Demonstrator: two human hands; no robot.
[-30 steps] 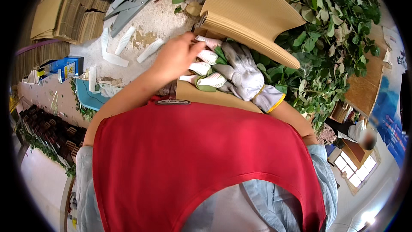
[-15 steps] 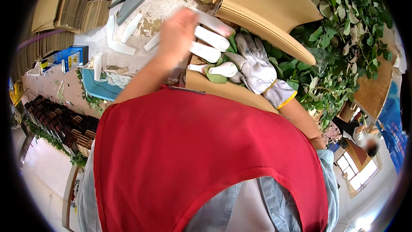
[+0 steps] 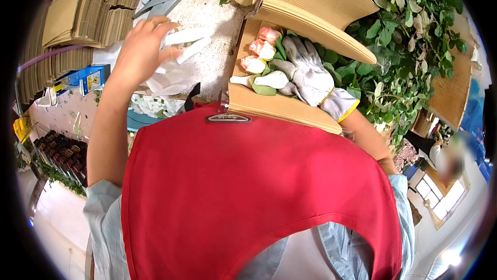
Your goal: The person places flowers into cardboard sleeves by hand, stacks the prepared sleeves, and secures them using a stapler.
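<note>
Corrugated cardboard carries left-pointing roses

The roses lie on the cardboard with long axes running roughly left-right, their heads leftward. Just right of those heads rests the gloved right hand, fingers extended; whether they grasp anything I cannot tell. The bare left hand, left of the cardboard, half-curls its fingers beside white sleeves, their grip unclear.

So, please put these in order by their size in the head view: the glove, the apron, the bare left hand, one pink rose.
1. Apron, by far the largest.
2. Glove and bare left hand: they look too alike to rank.
3. Pink rose, any of the three: smallest.
</note>
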